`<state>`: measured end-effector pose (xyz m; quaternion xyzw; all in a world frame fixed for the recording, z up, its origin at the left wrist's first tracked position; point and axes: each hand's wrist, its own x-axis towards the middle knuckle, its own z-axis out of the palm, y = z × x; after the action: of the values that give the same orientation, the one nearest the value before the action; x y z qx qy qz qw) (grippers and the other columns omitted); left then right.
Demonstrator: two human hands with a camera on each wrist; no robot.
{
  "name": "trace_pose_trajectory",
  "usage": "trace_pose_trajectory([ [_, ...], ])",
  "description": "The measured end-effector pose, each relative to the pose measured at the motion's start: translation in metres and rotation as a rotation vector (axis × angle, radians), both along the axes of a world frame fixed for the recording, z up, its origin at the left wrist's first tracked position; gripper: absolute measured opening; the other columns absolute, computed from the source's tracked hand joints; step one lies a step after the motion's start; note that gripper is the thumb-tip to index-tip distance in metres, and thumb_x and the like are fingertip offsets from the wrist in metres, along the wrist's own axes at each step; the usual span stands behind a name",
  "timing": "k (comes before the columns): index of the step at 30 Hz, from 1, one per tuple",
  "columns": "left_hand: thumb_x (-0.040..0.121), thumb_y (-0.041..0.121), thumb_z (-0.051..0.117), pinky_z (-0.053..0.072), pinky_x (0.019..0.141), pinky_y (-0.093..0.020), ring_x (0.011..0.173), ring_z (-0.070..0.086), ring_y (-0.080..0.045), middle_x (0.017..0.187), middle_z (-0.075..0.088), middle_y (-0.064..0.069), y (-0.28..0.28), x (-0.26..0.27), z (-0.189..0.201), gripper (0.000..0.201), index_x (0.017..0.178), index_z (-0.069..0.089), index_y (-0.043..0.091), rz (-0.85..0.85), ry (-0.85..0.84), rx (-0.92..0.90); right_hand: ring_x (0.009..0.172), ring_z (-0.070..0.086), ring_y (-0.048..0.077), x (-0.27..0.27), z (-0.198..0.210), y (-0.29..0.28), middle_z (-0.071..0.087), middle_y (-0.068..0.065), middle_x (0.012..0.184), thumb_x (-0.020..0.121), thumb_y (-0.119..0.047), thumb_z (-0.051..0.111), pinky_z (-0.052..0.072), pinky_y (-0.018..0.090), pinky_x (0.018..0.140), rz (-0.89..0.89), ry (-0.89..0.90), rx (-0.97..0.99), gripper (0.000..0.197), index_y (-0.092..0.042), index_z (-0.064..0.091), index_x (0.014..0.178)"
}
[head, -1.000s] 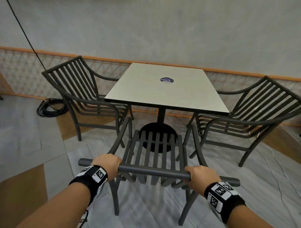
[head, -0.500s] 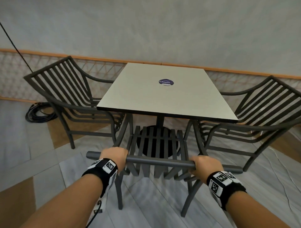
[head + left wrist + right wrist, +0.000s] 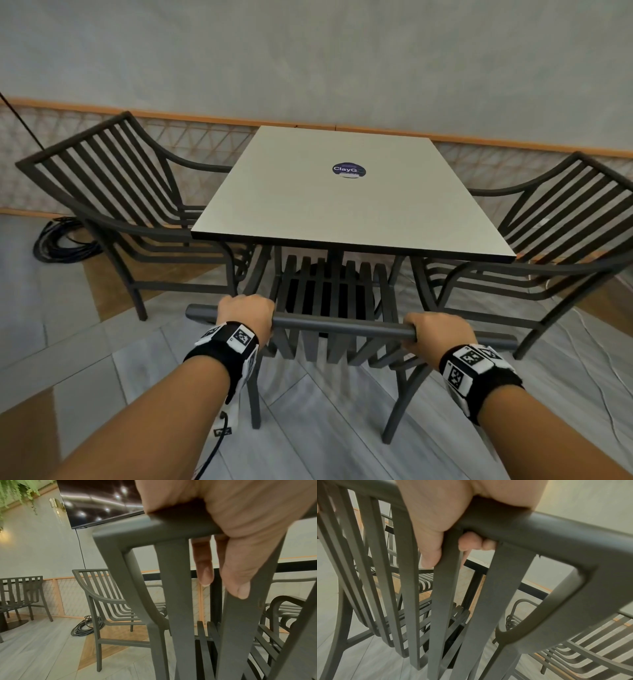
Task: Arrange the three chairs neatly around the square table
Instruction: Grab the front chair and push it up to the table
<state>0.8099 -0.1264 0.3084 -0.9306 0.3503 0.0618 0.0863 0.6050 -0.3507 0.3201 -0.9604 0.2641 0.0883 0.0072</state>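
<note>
A square pale table [image 3: 342,205] with a round sticker stands against the wall. Dark slatted armchairs sit at its left side [image 3: 113,192] and right side [image 3: 561,219]. The third chair [image 3: 329,301] is in front of me, its seat partly under the table's near edge. My left hand [image 3: 245,313] grips the chair's top rail [image 3: 342,323] near its left end, and my right hand [image 3: 435,330] grips it near the right end. In the left wrist view my fingers [image 3: 204,566] curl round the rail [image 3: 154,528]. The right wrist view shows the same grip on the rail [image 3: 539,531].
A coiled black cable [image 3: 61,240] lies on the floor behind the left chair, with a cord running up the wall. A thin wire [image 3: 603,377] trails on the floor at right. Another chair [image 3: 22,592] stands further left, and a wall screen [image 3: 99,503] hangs above.
The near chair has slid forward toward the table, its seat now partly beneath the tabletop edge. Both hands kept their grip on the top rail and moved with it.
</note>
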Motion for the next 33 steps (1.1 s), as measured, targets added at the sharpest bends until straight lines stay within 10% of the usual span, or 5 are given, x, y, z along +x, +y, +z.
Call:
trace_pose_trajectory([
  [6, 0.087, 0.031, 0.057, 0.045, 0.085, -0.037, 0.096, 0.063, -0.021, 0.100, 0.066, 0.004, 0.001, 0.004, -0.009, 0.017, 0.102, 0.062, 0.030, -0.040, -0.032, -0.034, 0.073, 0.058, 0.016, 0.002, -0.002, -0.001, 0.062, -0.007, 0.078, 0.085, -0.037, 0.056, 0.043, 0.028, 0.064, -0.013, -0.005, -0.027, 0.008, -0.030, 0.053, 0.083],
  [16, 0.089, 0.020, 0.053, 0.046, 0.089, -0.035, 0.103, 0.059, -0.020, 0.104, 0.062, 0.004, 0.053, 0.032, 0.003, 0.013, 0.095, 0.058, 0.030, 0.049, 0.003, -0.107, 0.111, 0.054, 0.019, -0.070, 0.001, -0.027, 0.062, -0.008, 0.113, 0.084, -0.035, 0.061, 0.033, 0.042, 0.103, -0.195, -0.119, -0.123, 0.027, -0.036, 0.053, 0.110],
  [22, 0.091, 0.009, 0.054, 0.042, 0.078, -0.031, 0.095, 0.059, -0.025, 0.095, 0.054, -0.003, 0.069, 0.034, 0.001, 0.011, 0.091, 0.060, 0.018, 0.170, 0.149, -0.286, 0.089, 0.060, 0.023, -0.091, -0.006, -0.045, 0.059, 0.002, 0.112, 0.092, -0.023, 0.052, 0.054, 0.039, 0.077, -0.323, -0.237, 0.040, 0.018, -0.024, 0.053, 0.111],
  [33, 0.089, 0.002, 0.052, 0.044, 0.080, -0.031, 0.090, 0.056, -0.026, 0.090, 0.045, -0.002, 0.063, 0.019, 0.000, 0.018, 0.081, 0.049, 0.018, 0.218, 0.157, -0.320, 0.084, 0.055, 0.024, -0.092, -0.005, -0.049, 0.058, 0.008, 0.104, 0.090, -0.012, 0.055, 0.051, 0.039, 0.079, -0.366, -0.292, 0.080, 0.013, -0.015, 0.057, 0.102],
])
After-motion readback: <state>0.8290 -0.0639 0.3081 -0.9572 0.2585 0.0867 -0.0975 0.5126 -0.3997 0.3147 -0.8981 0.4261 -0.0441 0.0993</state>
